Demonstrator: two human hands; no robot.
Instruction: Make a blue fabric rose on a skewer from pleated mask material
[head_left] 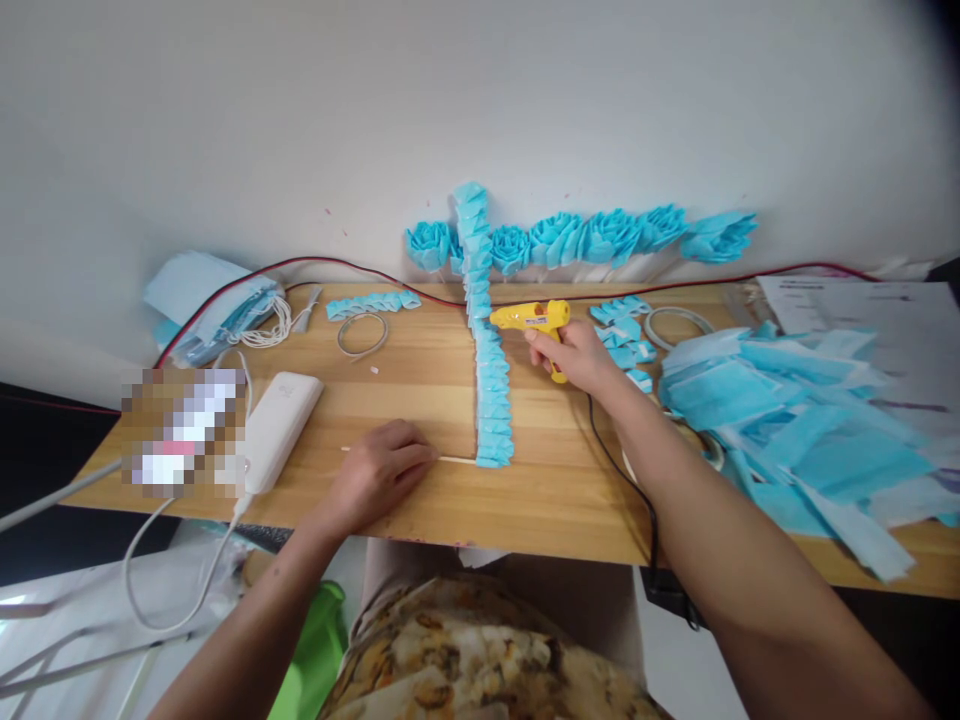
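My right hand grips a yellow hot glue gun, its nozzle pointing left at a long strip of folded blue mask fabric that runs from the wall down the wooden table. My left hand rests on the table with fingers curled, pinching a thin wooden stick that reaches to the strip's lower end. A row of blue fabric rosettes leans against the wall behind.
A pile of cut blue face masks covers the right side. Small folded blue pieces lie by the gun. A white power bank, a short ruffled strip, elastic loops and a mask stack sit on the left. Red wire runs along the wall.
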